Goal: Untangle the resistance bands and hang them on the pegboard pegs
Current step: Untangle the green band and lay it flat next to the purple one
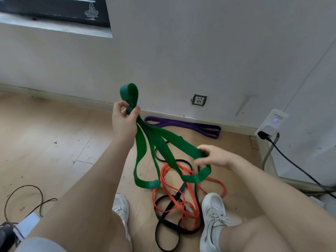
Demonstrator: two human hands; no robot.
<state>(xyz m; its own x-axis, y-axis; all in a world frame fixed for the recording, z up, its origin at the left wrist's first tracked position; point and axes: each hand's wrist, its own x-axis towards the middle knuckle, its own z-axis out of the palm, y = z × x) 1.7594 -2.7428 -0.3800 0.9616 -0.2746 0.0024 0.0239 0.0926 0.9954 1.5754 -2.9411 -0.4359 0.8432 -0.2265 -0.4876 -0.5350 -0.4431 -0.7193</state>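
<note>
A wide green resistance band hangs in several loops from my left hand, which grips it near its top fold, raised above the floor. My right hand pinches a lower loop of the same green band and holds it out to the right. Under the green loops, a red band and a black band lie tangled together on the wooden floor between my two white shoes. A purple band lies folded flat along the baseboard. No pegboard is in view.
A white wall with a socket stands ahead. A plugged adapter with a black cable is at the right. Loose dark wire and a small white device lie on the floor at left. A window sill is at upper left.
</note>
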